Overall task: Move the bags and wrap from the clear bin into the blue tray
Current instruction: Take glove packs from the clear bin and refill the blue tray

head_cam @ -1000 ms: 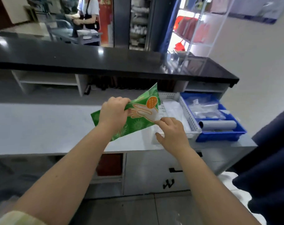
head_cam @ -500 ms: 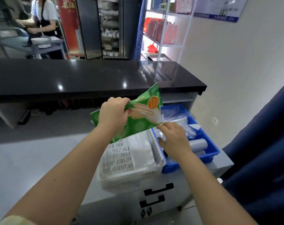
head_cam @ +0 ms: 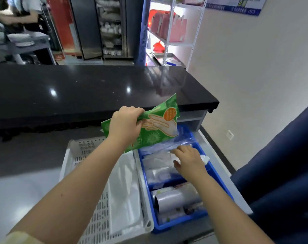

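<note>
Blue tray [head_cam: 214,171] holds wrap roll [head_cam: 176,198] and bags; left hand [head_cam: 125,124] grips green glove packet [head_cam: 155,132] above it, right hand [head_cam: 188,159] flat inside; perforated bin [head_cam: 76,150] alongside holds one clear bag [head_cam: 123,187].

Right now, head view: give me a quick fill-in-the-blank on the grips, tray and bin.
The left grip holds a ____ packet.
The right grip is over the ____ tray.
The perforated bin sits on the tray's ____ side.
Missing: green; blue; left.
</note>
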